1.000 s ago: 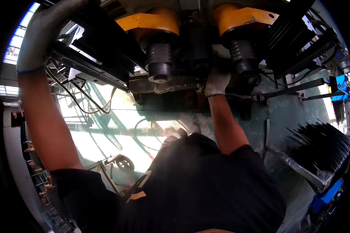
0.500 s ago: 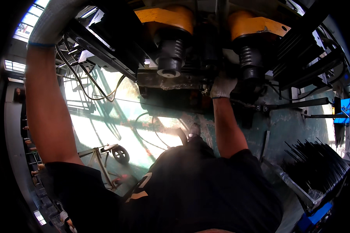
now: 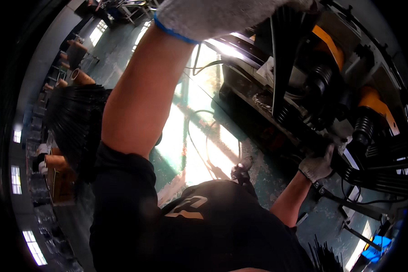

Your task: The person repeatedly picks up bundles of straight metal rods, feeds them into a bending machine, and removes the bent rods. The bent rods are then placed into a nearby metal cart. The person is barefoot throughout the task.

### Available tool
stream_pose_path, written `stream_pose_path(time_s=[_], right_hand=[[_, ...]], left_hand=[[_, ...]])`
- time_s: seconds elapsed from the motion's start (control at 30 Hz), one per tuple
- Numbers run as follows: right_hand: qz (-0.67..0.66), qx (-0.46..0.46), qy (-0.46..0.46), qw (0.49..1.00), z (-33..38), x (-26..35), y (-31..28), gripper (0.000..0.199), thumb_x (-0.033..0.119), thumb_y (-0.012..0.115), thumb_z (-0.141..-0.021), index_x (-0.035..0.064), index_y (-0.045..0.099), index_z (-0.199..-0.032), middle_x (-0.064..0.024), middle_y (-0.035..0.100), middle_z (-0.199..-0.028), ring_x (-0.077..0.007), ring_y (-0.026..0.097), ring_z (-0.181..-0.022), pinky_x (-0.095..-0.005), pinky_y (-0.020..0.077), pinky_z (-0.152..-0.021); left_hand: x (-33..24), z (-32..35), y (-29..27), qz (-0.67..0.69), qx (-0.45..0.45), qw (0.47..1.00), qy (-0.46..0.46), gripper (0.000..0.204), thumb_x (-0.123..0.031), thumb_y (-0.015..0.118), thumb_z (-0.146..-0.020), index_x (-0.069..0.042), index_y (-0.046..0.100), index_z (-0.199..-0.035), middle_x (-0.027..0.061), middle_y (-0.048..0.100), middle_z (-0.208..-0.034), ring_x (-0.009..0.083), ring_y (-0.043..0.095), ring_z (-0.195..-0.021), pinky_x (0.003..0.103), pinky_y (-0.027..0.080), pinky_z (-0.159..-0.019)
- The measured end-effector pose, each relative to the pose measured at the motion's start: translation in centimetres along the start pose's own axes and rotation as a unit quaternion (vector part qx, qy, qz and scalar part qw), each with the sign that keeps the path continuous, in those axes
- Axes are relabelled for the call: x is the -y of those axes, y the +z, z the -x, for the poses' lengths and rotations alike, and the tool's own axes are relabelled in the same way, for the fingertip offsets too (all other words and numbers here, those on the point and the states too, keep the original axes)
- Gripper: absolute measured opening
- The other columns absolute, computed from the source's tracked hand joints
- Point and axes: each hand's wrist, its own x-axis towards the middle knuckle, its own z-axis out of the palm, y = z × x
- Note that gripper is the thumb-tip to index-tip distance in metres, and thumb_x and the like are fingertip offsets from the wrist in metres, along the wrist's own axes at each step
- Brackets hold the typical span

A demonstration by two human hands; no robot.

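My left hand [image 3: 222,18], in a pale glove with a blue cuff, reaches across the top of the view. Its fingers curl at the upper edge over several long, thin black rods [image 3: 279,63], which hang toward the machine; the fingertips are partly hidden in shadow. My right hand [image 3: 319,167], also gloved, is at the front of the machine [image 3: 258,95], low on the right. Its fingers close around a dark part I cannot make out. Near it, more black rods [image 3: 376,181] fan out to the right.
Orange brackets [image 3: 371,102] with black coil springs [image 3: 362,129] stand on the machine. A large bundle of black rods [image 3: 75,122] sits at the left, near brown cardboard tubes [image 3: 81,77]. A hose [image 3: 189,129] or its shadow curves across the sunlit green floor [image 3: 167,167].
The view has swung left, so the machine now appears tilted at the right. My left hand has come across the top to the right, and black rods now show under it.
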Motion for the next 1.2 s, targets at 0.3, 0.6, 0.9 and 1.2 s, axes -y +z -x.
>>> stream_pose_path(time_s=[0.3, 0.6, 0.9, 1.2], right_hand=[[0.390, 0.272, -0.431, 0.767, 8.4, -2.3, -3.8, 0.030, 0.020, 0.060, -0.100, 0.0030, 0.068, -0.124, -0.0082, 0.074, -0.110, -0.0213, 0.074, -0.094, -0.0288, 0.0603, -0.083], [0.096, 0.571, 0.044, 0.814, 29.3, -1.6, 3.0, 0.027, 0.013, 0.062, -0.102, -0.0092, 0.063, -0.117, -0.0159, 0.069, -0.099, -0.0228, 0.069, -0.082, -0.0346, 0.0601, -0.074], [0.040, 0.767, 0.223, 0.600, 47.3, 1.7, -0.8, 0.026, 0.021, 0.065, -0.102, -0.0037, 0.065, -0.108, -0.0076, 0.066, -0.089, -0.0156, 0.062, -0.074, -0.0276, 0.0543, -0.065], [0.011, 0.840, -0.098, 0.534, 69.9, 11.3, -5.5, 0.042, 0.027, 0.069, -0.098, -0.0069, 0.064, -0.124, -0.0123, 0.073, -0.108, -0.0196, 0.064, -0.092, -0.0352, 0.0507, -0.086]], left_hand=[[-27.7, 18.4, -19.1, 0.191, -0.322, 0.740, -0.559, 0.020, -0.005, 0.075, -0.078, -0.009, 0.068, -0.097, 0.0047, 0.067, -0.091, 0.0162, 0.069, -0.082, 0.032, 0.061, -0.076], [-54.8, 23.3, -29.2, -0.033, -0.532, 0.554, -0.639, 0.023, 0.007, 0.061, -0.089, -0.001, 0.061, -0.110, 0.0133, 0.072, -0.095, 0.0216, 0.072, -0.092, 0.036, 0.061, -0.083], [-75.0, 21.6, -34.9, -0.227, -0.681, 0.386, -0.579, 0.018, 0.007, 0.059, -0.088, 0.000, 0.062, -0.104, 0.0130, 0.069, -0.086, 0.0242, 0.072, -0.081, 0.036, 0.062, -0.075], [-93.1, 24.6, -43.9, -0.263, -0.779, 0.359, -0.441, 0.014, 0.007, 0.059, -0.086, 0.002, 0.062, -0.099, 0.0170, 0.067, -0.084, 0.0293, 0.069, -0.078, 0.040, 0.059, -0.073]])
